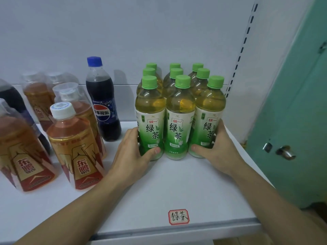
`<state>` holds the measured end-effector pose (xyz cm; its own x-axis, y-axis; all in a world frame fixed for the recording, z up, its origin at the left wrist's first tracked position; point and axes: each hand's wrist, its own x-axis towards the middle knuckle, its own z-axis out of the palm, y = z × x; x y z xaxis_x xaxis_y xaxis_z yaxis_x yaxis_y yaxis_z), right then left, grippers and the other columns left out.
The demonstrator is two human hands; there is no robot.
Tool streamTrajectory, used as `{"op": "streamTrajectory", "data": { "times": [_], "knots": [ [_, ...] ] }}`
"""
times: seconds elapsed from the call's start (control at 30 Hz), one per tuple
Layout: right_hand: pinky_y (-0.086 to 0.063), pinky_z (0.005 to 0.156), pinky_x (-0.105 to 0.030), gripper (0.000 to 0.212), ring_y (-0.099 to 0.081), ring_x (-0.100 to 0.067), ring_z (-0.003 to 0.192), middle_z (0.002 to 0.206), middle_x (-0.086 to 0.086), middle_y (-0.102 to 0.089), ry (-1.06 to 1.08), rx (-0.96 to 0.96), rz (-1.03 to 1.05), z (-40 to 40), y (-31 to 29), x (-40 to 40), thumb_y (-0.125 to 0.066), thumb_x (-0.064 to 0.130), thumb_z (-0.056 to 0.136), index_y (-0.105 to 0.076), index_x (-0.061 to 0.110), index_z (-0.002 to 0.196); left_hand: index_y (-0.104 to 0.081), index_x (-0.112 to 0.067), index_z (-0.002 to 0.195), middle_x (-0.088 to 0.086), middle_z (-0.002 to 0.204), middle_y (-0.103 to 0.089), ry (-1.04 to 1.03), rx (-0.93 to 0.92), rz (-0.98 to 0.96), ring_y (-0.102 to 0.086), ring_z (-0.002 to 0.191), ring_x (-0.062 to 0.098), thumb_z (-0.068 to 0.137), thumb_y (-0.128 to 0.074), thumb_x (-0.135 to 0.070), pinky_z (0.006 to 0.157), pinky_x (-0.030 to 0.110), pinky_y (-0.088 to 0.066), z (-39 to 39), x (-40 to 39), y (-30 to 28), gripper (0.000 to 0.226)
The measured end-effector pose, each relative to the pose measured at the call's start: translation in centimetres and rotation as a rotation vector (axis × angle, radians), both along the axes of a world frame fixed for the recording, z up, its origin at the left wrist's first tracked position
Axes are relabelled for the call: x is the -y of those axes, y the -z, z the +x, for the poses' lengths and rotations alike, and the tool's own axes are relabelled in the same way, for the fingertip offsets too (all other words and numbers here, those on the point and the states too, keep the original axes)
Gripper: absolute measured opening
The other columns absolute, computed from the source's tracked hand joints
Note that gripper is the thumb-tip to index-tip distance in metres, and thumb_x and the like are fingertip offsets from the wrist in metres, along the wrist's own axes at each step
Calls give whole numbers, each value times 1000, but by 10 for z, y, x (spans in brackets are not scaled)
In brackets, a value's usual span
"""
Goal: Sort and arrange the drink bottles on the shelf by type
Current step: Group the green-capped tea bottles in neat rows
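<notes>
Several green tea bottles with green caps stand in a tight three-wide block at the right of the white shelf. My left hand wraps the front left green tea bottle, thumb across its base. My right hand clasps the front right green tea bottle from the outside. A cola bottle with a blue cap stands upright left of the block. Several orange energy drink bottles with red and gold labels fill the left side.
A handwritten label sticker sits near the shelf's front edge below the green tea block. Another dark cola bottle is partly hidden at far left. A slotted shelf upright and a green door with a knob are at right.
</notes>
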<state>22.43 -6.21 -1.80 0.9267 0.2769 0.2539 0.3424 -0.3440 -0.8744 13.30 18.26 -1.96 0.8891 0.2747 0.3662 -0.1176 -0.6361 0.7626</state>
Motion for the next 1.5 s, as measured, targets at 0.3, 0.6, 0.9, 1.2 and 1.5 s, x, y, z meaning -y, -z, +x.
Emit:
{"op": "streamTrajectory", "data": {
  "times": [0.3,0.6,0.9,1.2,1.5],
  "knots": [
    [-59,92,-43,82,-68,-5,102,109,30,-65,36,2,-2,-3,-3,-1,-86,40,53,-43,44,123,-29,-30,150,-17,143,-44,88,-13,62,-44,130,-4,89,-75,-24,105,19,-38,1,1,-2,77],
    [-57,97,-44,81,-69,-8,107,116,18,-71,33,-57,45,3,4,-8,-89,40,55,-52,39,126,-23,-36,149,-36,127,-50,128,-120,-4,-54,120,0,96,-66,-29,100,27,-45,2,0,-2,69],
    [-59,93,-45,87,-70,-11,106,116,14,-71,62,-77,25,1,2,-5,-91,37,51,-49,36,127,-25,-38,148,-39,125,-51,112,-118,-16,-54,116,-11,91,-73,-29,92,16,-43,-1,2,-4,75],
    [-47,108,-37,108,-58,-13,125,140,9,-58,123,-166,-77,-33,-8,6,-94,34,65,-31,27,153,-28,-30,150,-13,143,-56,73,-239,96,-58,123,11,82,-76,-53,95,29,-47,-13,-1,-8,86],
    [-33,112,-28,73,-45,-14,137,153,8,-45,270,2,-307,-114,-16,-11,-74,30,91,-35,26,152,-35,-16,150,5,151,-48,-13,-406,421,-50,132,22,93,-60,-53,104,34,-43,-48,4,-24,73]
  ]
}}
